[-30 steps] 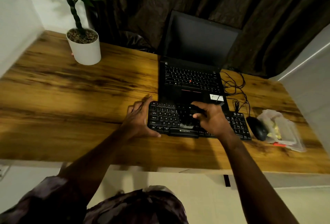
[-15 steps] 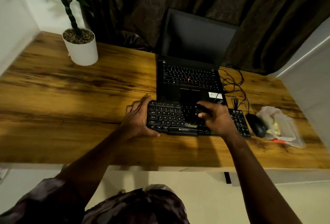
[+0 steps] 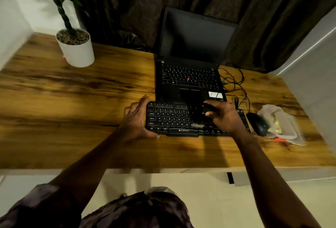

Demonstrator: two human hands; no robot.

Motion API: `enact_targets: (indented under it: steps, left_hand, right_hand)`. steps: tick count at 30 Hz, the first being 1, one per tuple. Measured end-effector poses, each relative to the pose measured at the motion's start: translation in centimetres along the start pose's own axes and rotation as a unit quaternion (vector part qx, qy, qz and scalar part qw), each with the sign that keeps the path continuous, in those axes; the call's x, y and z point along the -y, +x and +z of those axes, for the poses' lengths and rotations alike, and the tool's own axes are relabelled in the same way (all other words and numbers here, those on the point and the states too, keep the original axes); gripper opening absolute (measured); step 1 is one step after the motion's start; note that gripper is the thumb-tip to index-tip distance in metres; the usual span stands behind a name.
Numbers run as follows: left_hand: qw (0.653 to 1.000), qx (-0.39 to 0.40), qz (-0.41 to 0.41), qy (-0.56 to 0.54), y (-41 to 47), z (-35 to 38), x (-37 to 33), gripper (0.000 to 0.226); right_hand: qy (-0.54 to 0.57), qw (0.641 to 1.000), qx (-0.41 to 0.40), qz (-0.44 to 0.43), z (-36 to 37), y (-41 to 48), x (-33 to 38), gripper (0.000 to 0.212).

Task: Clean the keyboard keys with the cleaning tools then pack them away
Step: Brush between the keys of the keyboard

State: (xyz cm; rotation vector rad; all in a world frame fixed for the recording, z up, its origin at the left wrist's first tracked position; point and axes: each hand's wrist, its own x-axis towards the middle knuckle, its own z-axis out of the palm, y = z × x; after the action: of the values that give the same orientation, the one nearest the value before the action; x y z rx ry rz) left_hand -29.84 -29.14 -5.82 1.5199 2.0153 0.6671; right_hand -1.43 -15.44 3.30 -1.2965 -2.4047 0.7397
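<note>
A black keyboard lies on the wooden desk in front of an open laptop. My left hand grips the keyboard's left end, thumb along the front edge. My right hand hovers over the keyboard's middle right and holds a dark cleaning brush, whose bristles point down onto the keys. The brush is dark against the keys and blurred, so its shape is hard to make out. A clear plastic pouch with yellowish contents lies at the right.
A black mouse sits between the keyboard and the pouch. Tangled cables lie right of the laptop. A white potted plant stands at the back left. A dark curtain hangs behind the desk.
My right hand with the brush has shifted slightly to the right across the keys. My left hand stays on the keyboard's left end.
</note>
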Motion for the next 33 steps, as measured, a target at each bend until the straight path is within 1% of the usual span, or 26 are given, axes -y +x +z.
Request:
enact_targets:
  steps: [4,9,12,16,20,25,28,31,33]
  left_hand:
    - [1.0,0.003,-0.005,0.001,0.0,0.1,-0.1,0.149]
    - [1.0,0.011,-0.014,-0.005,0.3,0.2,-0.2,0.151]
    - [1.0,0.012,-0.014,-0.025,0.4,0.3,0.0,0.152]
    - [1.0,0.004,0.004,-0.027,0.3,0.4,0.0,0.152]
    - [1.0,0.0,0.017,-0.011,0.5,0.6,0.3,0.151]
    - [1.0,-0.005,0.008,-0.018,0.2,0.7,-0.5,0.147]
    - [1.0,-0.011,0.02,0.002,0.3,0.7,-0.5,0.147]
    - [0.999,-0.016,0.029,0.012,0.6,1.0,-0.1,0.145]
    - [0.999,-0.021,0.034,0.016,0.6,1.2,-0.1,0.144]
  right_hand:
    - [0.001,1.0,-0.009,0.026,-0.9,-0.3,-1.4,0.048]
    - [0.016,1.0,-0.009,-0.015,1.1,-0.1,0.2,0.046]
    - [0.023,0.999,-0.007,-0.024,0.7,-0.1,0.0,0.047]
    - [0.018,1.0,-0.002,0.014,-1.4,-0.9,-1.8,0.049]
    - [-0.012,1.0,-0.015,0.015,-2.1,-1.3,-2.8,0.047]
    - [0.064,0.998,-0.002,0.0,-0.5,-0.6,-2.5,0.048]
    - [0.052,0.998,0.003,0.022,-1.7,-0.3,-3.3,0.049]
    - [0.024,0.999,0.019,0.044,-4.0,-0.4,-5.8,0.052]
    - [0.023,0.998,0.014,0.049,-4.7,-0.5,-7.0,0.054]
